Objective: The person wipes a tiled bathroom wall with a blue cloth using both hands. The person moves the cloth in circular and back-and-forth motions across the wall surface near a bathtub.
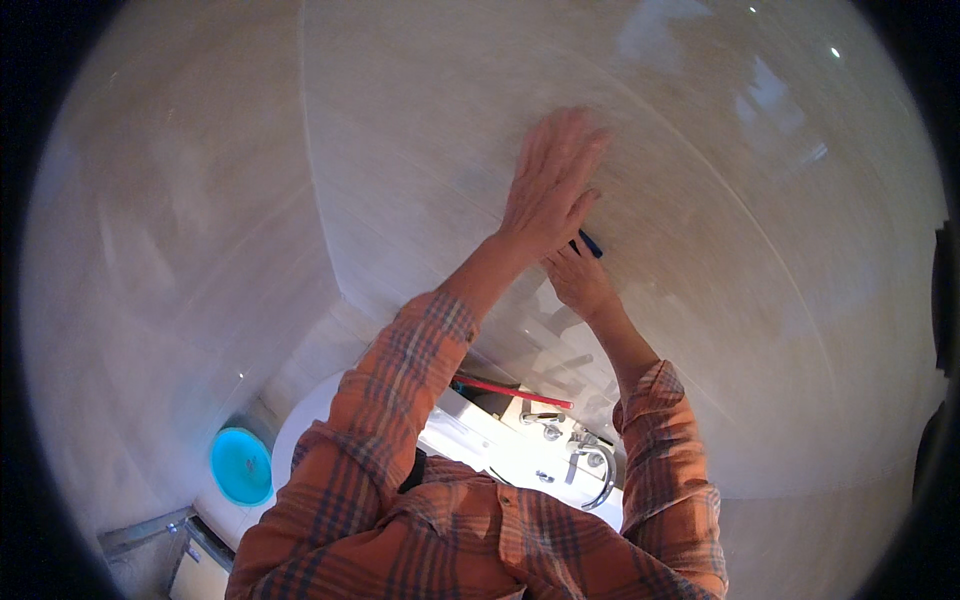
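My left hand [553, 176] lies with its palm toward the beige wall [450, 112], fingers stretched upward and thumb apart. Motion blurs its fingertips, and whatever is under the palm is hidden. Just below its wrist, on the right, my right hand [581, 281] grips a small dark blue tool [589, 244] close to the wall surface. Only one end of that tool shows, so its exact kind cannot be told. Both forearms reach up from rolled orange plaid sleeves.
Below my arms are a white sanitary fixture [457, 431] with a curved chrome faucet [606, 476], and chrome taps [544, 418]. A red rod [517, 391] lies behind them. At lower left stands a turquoise plastic basin [240, 466]. A wall corner [313, 180] runs down the left.
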A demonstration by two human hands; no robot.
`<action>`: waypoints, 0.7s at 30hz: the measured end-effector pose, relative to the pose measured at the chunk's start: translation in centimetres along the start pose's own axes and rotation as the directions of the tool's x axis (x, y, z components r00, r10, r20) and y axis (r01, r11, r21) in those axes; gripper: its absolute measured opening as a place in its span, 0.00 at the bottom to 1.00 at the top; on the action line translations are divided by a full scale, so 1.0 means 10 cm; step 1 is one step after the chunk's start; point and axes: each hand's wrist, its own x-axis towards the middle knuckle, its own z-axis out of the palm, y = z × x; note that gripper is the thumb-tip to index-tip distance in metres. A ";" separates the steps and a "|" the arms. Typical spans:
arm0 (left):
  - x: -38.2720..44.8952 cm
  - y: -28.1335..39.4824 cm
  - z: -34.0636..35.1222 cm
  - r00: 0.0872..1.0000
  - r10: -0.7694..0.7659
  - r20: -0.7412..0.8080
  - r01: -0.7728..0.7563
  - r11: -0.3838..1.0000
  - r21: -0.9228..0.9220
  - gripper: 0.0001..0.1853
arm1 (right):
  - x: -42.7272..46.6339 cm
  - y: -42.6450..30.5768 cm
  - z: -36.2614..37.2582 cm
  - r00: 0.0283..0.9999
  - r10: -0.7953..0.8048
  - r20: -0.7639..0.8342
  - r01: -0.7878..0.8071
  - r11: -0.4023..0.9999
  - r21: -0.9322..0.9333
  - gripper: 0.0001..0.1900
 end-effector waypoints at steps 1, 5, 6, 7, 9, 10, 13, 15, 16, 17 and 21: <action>-0.21 0.00 0.00 0.997 -0.066 -0.026 0.067 0.997 0.025 0.42 | 0.01 -0.03 0.00 0.998 -0.002 0.059 0.001 1.000 0.021 0.29; -1.18 0.17 0.15 0.812 -0.583 0.027 0.571 0.784 -0.245 0.39 | 0.05 -0.14 0.00 0.987 0.069 -0.146 -0.071 0.997 -0.014 0.33; -1.33 0.23 0.25 0.828 -0.561 -0.006 0.527 0.781 -0.334 0.40 | 0.06 -0.15 0.01 0.979 0.081 -0.185 -0.079 0.997 0.017 0.34; -1.44 0.29 0.37 0.808 -0.589 0.021 0.542 0.729 -0.418 0.41 | 0.06 -0.16 0.02 0.977 0.081 -0.196 -0.076 0.997 0.032 0.35; -1.54 0.38 0.61 0.769 -0.637 0.050 0.560 0.634 -0.533 0.42 | 0.07 -0.15 0.04 0.974 0.098 -0.204 -0.069 0.987 0.144 0.34; -1.50 0.41 0.73 0.751 -0.657 0.061 0.567 0.596 -0.569 0.42 | 0.07 -0.12 0.04 0.960 0.127 -0.250 -0.076 0.976 0.206 0.34; -1.48 0.44 0.91 0.734 -0.674 0.079 0.562 0.537 -0.629 0.44 | 0.01 -0.06 0.03 0.968 0.093 -0.235 -0.039 0.973 0.227 0.34; -1.46 0.48 0.96 0.705 -0.703 0.089 0.608 0.535 -0.586 0.44 | -0.12 0.01 -0.03 0.957 0.059 -0.285 0.019 0.965 0.261 0.33; -1.45 0.50 0.99 0.691 -0.719 0.077 0.616 0.530 -0.583 0.43 | -0.21 0.06 -0.07 0.952 0.034 -0.304 0.052 0.962 0.269 0.33; -1.43 0.55 1.02 0.678 -0.732 0.064 0.623 0.526 -0.578 0.43 | -0.34 0.13 -0.15 0.963 -0.043 -0.267 0.112 0.963 0.246 0.31; -1.28 0.70 1.16 0.645 -0.762 -0.062 0.637 0.581 -0.507 0.41 | -0.57 0.42 -0.43 0.948 -0.272 -0.163 0.297 0.942 0.154 0.24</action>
